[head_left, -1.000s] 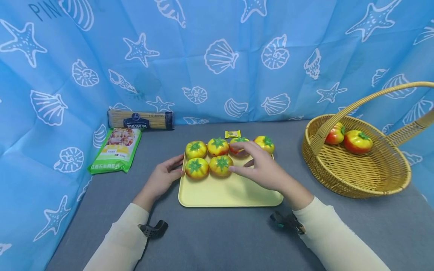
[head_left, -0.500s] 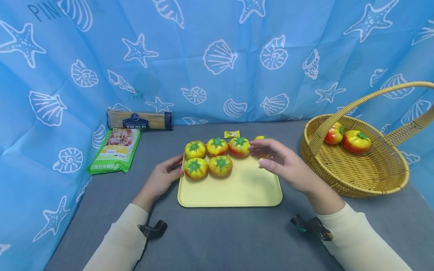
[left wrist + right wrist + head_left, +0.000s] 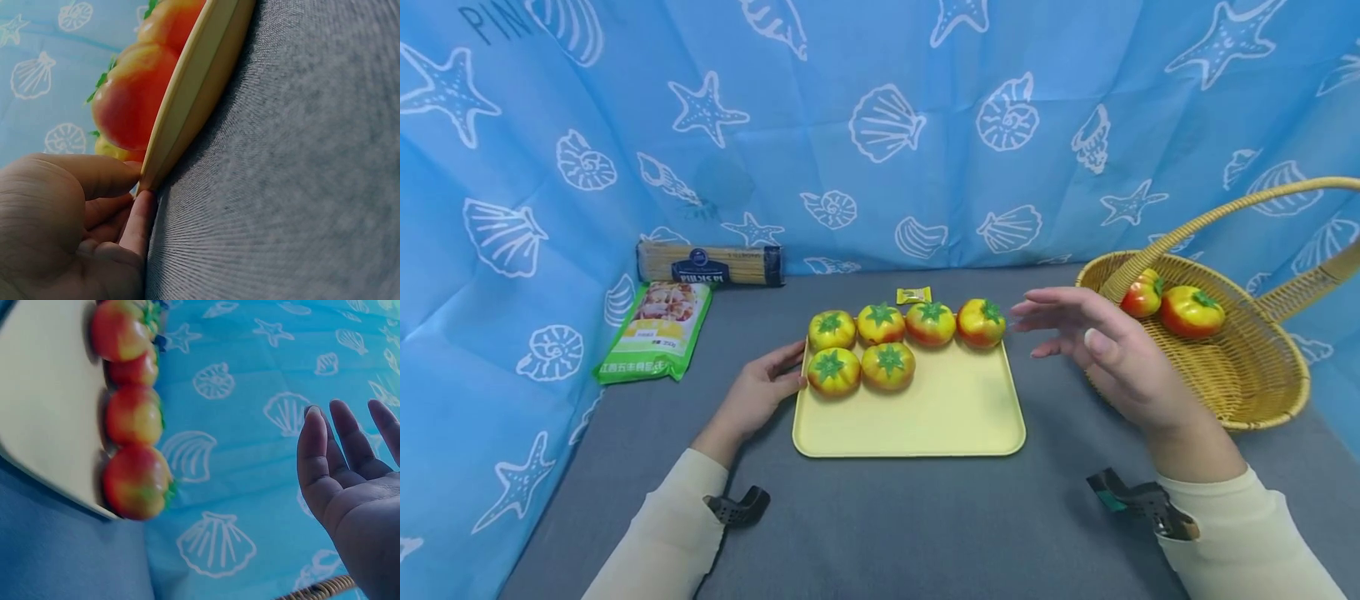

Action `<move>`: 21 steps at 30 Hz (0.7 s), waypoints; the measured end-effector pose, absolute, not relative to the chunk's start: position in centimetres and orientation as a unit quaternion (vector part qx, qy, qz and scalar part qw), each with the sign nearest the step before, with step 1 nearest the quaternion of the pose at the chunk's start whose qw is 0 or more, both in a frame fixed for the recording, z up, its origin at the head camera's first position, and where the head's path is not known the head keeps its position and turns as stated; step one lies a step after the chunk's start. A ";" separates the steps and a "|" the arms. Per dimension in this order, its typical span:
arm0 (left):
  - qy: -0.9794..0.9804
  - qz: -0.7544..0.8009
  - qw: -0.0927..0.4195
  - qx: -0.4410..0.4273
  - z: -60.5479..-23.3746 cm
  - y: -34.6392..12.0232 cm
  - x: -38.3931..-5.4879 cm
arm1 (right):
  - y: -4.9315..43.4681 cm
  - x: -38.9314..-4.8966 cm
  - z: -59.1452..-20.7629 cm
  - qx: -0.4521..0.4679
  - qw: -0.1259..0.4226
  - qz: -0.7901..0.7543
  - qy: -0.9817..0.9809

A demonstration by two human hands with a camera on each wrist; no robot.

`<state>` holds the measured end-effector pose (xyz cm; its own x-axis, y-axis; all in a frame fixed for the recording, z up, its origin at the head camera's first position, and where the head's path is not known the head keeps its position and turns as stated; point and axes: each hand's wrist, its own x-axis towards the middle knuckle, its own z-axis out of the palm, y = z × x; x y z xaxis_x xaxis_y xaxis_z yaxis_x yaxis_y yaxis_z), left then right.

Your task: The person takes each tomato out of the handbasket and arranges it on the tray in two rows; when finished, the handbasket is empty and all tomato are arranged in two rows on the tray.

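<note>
A pale yellow tray (image 3: 947,417) lies on the table, with several red-and-yellow tomatoes along its back edge and two tomatoes (image 3: 888,367) in front of them at the left. My left hand (image 3: 760,396) holds the tray's left edge; in the left wrist view its thumb is on the rim and a finger (image 3: 142,219) reaches below it. My right hand (image 3: 1120,358) is in the air between the tray and the wicker basket (image 3: 1273,412), fingers apart and nothing in them. It overlaps the basket's left side in the head view. Two more tomatoes (image 3: 1191,312) sit inside the basket.
At the back left lie a pack of spaghetti (image 3: 711,265) and a green-and-white food bag (image 3: 657,333). A small yellow packet (image 3: 913,296) lies just behind the tray. The basket's tall handle (image 3: 1232,210) arches over it. A blue patterned curtain (image 3: 820,108) hangs behind the table.
My right hand has moved right from over the tomatoes on the tray toward the basket, uncovering the tomato at the back right. The left hand stays at the tray's edge.
</note>
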<state>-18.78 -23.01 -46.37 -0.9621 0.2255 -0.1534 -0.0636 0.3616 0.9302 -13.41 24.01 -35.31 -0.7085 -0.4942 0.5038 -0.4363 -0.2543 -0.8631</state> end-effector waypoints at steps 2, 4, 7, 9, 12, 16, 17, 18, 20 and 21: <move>0.815 0.562 0.129 0.047 -46.3 -23.0 -18.8 | 24.6 -13.4 -35.1 -0.385 0.017 -0.699 0.602; 0.816 0.561 0.131 0.048 -46.2 -23.0 -18.8 | 25.1 -13.4 -34.9 -0.393 0.011 -0.706 0.588; 0.816 0.561 0.134 0.050 -46.2 -23.0 -18.8 | 25.9 -13.4 -34.4 -0.417 0.012 -0.720 0.555; 0.816 0.561 0.134 0.052 -46.2 -23.0 -18.8 | 26.4 -13.3 -33.9 -0.433 0.018 -0.728 0.531; 0.817 0.558 0.134 0.053 -46.2 -23.1 -18.8 | 26.9 -13.1 -32.9 -0.457 0.029 -0.740 0.492; 0.820 0.554 0.135 0.050 -46.3 -23.1 -18.9 | 27.5 -12.7 -31.6 -0.483 0.021 -0.749 0.454; 0.820 0.554 0.136 0.049 -46.3 -23.1 -18.9 | 27.7 -12.7 -31.4 -0.487 0.018 -0.750 0.447; 0.821 0.553 0.136 0.048 -46.3 -23.1 -18.9 | 28.0 -12.6 -31.3 -0.487 0.014 -0.751 0.446; 0.821 0.552 0.137 0.048 -46.3 -23.1 -19.0 | 28.6 -12.6 -31.1 -0.489 0.009 -0.755 0.437; 0.822 0.551 0.137 0.048 -46.3 -23.1 -19.0 | 28.9 -12.5 -31.1 -0.485 0.004 -0.757 0.437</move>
